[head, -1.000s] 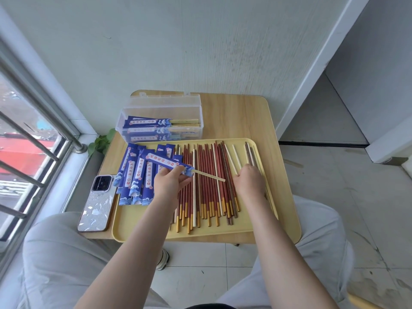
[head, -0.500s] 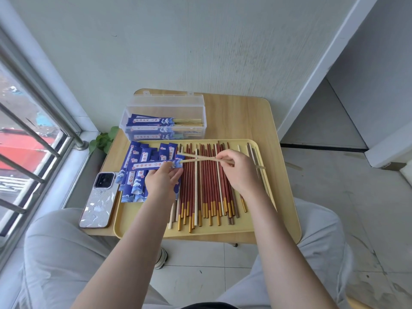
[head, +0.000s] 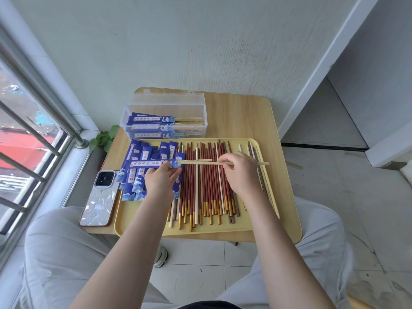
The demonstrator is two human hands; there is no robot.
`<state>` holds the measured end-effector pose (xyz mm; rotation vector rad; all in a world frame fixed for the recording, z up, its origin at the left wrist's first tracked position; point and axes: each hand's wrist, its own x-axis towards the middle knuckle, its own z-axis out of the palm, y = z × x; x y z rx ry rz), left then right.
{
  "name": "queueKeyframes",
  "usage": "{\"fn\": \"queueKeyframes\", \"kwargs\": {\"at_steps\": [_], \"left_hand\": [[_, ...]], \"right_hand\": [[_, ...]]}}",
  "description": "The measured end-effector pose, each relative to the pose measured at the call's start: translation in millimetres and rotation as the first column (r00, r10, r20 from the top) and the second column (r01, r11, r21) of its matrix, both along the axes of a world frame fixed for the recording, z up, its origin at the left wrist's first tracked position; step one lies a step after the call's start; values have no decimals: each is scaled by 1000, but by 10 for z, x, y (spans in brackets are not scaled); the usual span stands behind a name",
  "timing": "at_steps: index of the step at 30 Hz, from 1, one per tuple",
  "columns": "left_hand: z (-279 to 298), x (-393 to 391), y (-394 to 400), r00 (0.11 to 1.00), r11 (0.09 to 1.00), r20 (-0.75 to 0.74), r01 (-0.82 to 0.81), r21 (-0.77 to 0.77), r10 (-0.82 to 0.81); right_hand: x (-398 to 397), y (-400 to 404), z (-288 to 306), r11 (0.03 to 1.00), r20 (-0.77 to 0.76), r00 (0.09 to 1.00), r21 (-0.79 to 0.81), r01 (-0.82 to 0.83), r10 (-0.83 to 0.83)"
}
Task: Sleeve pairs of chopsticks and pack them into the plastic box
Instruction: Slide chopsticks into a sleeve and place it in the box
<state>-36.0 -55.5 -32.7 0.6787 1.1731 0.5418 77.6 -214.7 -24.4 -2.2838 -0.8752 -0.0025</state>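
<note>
My left hand (head: 161, 179) pinches a blue paper sleeve (head: 149, 163) held level above the yellow tray (head: 285, 197). One pale chopstick (head: 196, 161) sticks out of the sleeve's right end. My right hand (head: 240, 172) pinches a second pale chopstick (head: 263, 163), its tip at the sleeve's mouth. Several red and gold chopsticks (head: 207, 186) lie side by side on the tray. A pile of empty blue sleeves (head: 138, 172) lies on the tray's left part. The clear plastic box (head: 165, 108) stands behind the tray with sleeved pairs inside.
A phone (head: 100, 197) in a white case lies on the wooden table (head: 240, 117) left of the tray. A window with metal bars is at the left, a wall close behind the table. My knees are under the table's front edge.
My right hand lifted a pale chopstick off the tray and brought it level to the sleeve's mouth. My left hand turned the sleeve horizontal, with one chopstick partly in it.
</note>
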Motion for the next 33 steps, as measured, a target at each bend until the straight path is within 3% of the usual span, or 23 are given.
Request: {"fn": "queueKeyframes", "kwargs": {"at_steps": [6,16,21,23,25,28,30,33], "left_hand": [[18,18,-65,989,987,26,144,67,-146],[27,78,-324,960,964,90,264,25,-265],[27,88,-316,977,983,110,183,-8,-181],[48,69,-248,980,993,180,99,-64,-86],[63,55,-182,970,993,240,54,-100,-28],[104,62,-184,959,992,281,75,-101,-44],[104,79,-206,954,991,292,97,-96,-66],[104,90,-221,943,988,319,130,-87,-96]], "right_hand": [[-43,-13,16,1000,14,1000,-7,-9,9],[-213,165,10,990,88,992,-118,-81,92],[-325,229,18,998,204,978,-49,-29,38],[-335,213,71,999,79,997,46,23,-27],[-318,196,147,982,-284,952,116,148,-110],[-246,175,191,827,-783,614,279,487,-98],[-202,184,222,696,-878,479,349,627,9],[-179,239,256,648,-890,453,376,662,53]]}}
